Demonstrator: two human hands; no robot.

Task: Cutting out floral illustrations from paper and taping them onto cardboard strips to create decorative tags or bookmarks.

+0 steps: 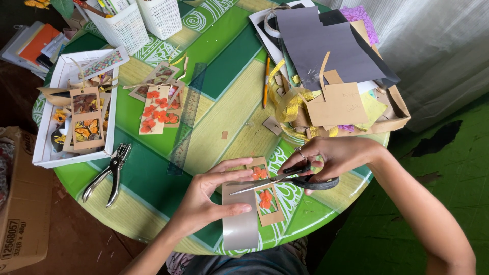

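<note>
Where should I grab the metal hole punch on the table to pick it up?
Probably by its two long handles, squeezing them together from above. The hole punch lies flat with the handles splayed toward the table's near edge, and its head points toward the white tray.

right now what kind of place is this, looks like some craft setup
Probably a home craft table. The right hand holds scissors, the left hand steadies a grey strip beside a flower bookmark, and a white tray holds finished ones, near a hole punch.

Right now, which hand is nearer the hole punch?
Left. The left hand lies just right of the hole punch, pressing a grey strip; the right hand, holding scissors, is farther right.
</note>
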